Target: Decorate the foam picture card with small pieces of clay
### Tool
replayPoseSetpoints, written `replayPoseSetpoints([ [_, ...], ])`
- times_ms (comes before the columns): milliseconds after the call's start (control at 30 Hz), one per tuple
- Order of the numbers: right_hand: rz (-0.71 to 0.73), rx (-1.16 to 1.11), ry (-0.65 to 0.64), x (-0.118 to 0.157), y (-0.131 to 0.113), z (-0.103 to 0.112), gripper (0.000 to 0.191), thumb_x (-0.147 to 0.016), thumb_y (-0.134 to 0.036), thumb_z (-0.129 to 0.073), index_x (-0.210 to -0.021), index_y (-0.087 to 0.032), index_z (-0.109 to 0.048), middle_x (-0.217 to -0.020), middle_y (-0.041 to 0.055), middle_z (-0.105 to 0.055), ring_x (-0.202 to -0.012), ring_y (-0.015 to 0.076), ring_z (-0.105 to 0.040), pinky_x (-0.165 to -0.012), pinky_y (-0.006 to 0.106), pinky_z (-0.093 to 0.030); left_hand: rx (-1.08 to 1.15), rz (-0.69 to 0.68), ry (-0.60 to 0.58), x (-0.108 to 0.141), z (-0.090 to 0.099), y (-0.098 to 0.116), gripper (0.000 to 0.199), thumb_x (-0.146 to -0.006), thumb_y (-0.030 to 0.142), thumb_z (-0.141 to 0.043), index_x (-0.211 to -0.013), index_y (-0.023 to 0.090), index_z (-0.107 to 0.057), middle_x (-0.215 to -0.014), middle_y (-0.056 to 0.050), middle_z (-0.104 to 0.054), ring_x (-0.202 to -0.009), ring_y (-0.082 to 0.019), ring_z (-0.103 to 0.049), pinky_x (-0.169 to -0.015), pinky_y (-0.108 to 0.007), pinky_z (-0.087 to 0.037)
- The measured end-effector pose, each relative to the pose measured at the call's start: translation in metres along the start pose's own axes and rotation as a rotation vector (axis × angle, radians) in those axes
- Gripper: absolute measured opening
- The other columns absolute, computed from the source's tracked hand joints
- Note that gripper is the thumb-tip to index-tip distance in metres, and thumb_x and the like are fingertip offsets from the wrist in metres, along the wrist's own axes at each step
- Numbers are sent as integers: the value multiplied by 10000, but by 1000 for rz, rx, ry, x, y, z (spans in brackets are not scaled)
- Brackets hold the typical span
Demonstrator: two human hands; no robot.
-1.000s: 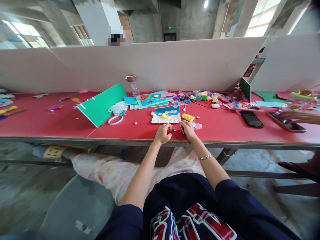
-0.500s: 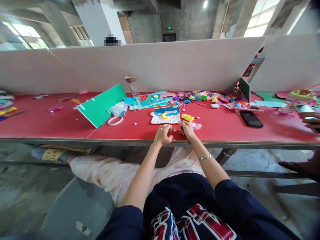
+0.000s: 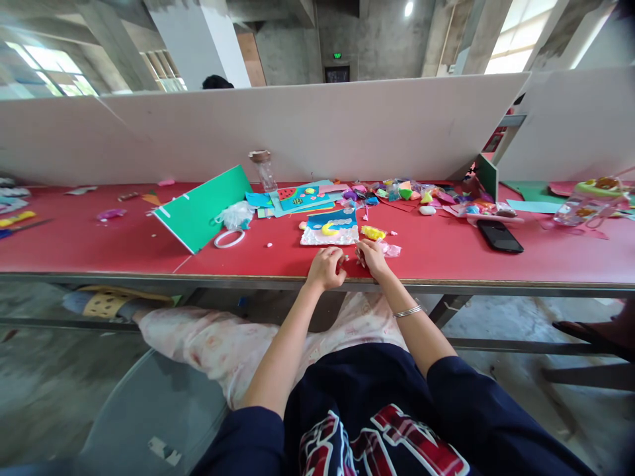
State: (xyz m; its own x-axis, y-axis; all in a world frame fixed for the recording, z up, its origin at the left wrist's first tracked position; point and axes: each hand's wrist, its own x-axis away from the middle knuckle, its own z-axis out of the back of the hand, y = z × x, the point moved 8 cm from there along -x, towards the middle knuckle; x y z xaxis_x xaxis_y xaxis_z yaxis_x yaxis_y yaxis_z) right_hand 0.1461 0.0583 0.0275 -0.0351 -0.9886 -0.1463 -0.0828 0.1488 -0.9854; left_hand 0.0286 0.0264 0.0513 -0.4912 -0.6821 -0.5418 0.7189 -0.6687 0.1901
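Observation:
My left hand (image 3: 326, 268) rests at the table's front edge with its fingers curled in. A tiny pale bit (image 3: 346, 258) shows by its fingertips. Close on the right, my right hand (image 3: 372, 258) is also closed, fingertips pointing down near the tabletop; what it pinches, if anything, is too small to make out. Just beyond both hands lies a picture panel (image 3: 315, 237) of blue and white with a yellow crescent and a bumpy white lower border. A yellow clay packet (image 3: 373, 233) and a crumpled pink wrapper (image 3: 391, 250) lie beyond my right hand.
Left of the hands are a leaning green board (image 3: 203, 211), a white ring (image 3: 229, 238) and a plastic bag (image 3: 235, 215). Clay packets (image 3: 397, 192) lie heaped behind, with a black phone (image 3: 499, 236) on the right. A white partition (image 3: 307, 132) closes the table's back.
My left hand has shifted slightly, its fingers curling in more. At the far right, another person's hand with a phone has left the view. My right hand looks almost unchanged.

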Motion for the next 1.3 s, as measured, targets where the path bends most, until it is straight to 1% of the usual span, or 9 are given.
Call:
replayPoseSetpoints([
  [167, 5, -13, -11, -1, 1, 0, 306, -790, -350, -500, -554, -193, -385, -403, -67, -408, -307, 45, -332, -351, 201, -273, -5, -10, 8, 0, 0, 1, 135, -591, 141, -512, -694, 194, -443, -773, -53, -584, -847, -229, -565, -748, -348, -422],
  [300, 12, 10, -25, -3, 4, 0, 365, -779, -422, -534, -538, -189, -389, -401, -67, -395, -309, 44, -341, -354, 200, -278, 43, -19, 40, 3, 0, 0, 158, -583, 134, -523, -728, 187, -487, -919, -81, -613, -948, -245, -570, -817, -358, -443],
  [367, 17, 33, -36, -4, 5, -1, 400, -771, -468, -546, -530, -187, -393, -393, -68, -378, -304, 45, -338, -347, 200, -270, 95, 5, 66, 4, 1, -4, 171, -588, 125, -520, -746, 190, -500, -947, -74, -622, -982, -242, -565, -838, -353, -452],
  [500, 18, 67, -64, -5, 6, -2, 459, -757, -559, -536, -526, -188, -397, -396, -60, -374, -304, 50, -337, -335, 207, -252, 193, 71, 129, 4, 4, -13, 163, -615, 107, -517, -753, 194, -515, -928, -52, -637, -982, -223, -565, -828, -329, -475],
  [600, 22, 71, -74, -4, 5, -2, 483, -766, -586, -505, -517, -186, -395, -402, -56, -379, -307, 45, -323, -345, 208, -264, 183, 94, 140, 2, 1, -17, 148, -678, 107, -504, -791, 196, -541, -893, -42, -642, -934, -209, -583, -813, -325, -483],
  [767, 21, 23, -68, -4, 5, -3, 483, -779, -567, -500, -502, -188, -386, -399, -53, -381, -306, 47, -324, -363, 210, -304, 174, 114, 142, 2, -3, -21, 176, -763, 117, -498, -900, 208, -560, -886, -27, -653, -907, -181, -603, -786, -300, -491],
  [967, 9, 25, -60, -5, 6, -3, 481, -779, -549, -511, -488, -189, -379, -397, -45, -378, -317, 56, -346, -345, 208, -266, 200, 136, 176, 3, -2, -24, 151, -752, 115, -560, -868, 209, -582, -840, -15, -664, -908, -183, -596, -788, -302, -493],
  [1133, -13, 144, -81, -1, 2, -5, 507, -777, -571, -495, -467, -187, -377, -367, -48, -351, -315, 57, -332, -345, 206, -227, 270, 143, 256, 2, 4, -27, 115, -754, 139, -577, -845, 200, -614, -840, -24, -668, -870, -181, -600, -779, -310, -502],
  [1300, 53, 328, -159, -1, -1, -13, 542, -745, -636, -480, -472, -170, -438, -361, -32, -385, -361, 63, -331, -385, 212, -250, 306, 40, 309, 0, 6, -25, 124, -784, 254, -603, -876, 186, -653, -866, -50, -683, -873, -198, -602, -811, -361, -500],
])
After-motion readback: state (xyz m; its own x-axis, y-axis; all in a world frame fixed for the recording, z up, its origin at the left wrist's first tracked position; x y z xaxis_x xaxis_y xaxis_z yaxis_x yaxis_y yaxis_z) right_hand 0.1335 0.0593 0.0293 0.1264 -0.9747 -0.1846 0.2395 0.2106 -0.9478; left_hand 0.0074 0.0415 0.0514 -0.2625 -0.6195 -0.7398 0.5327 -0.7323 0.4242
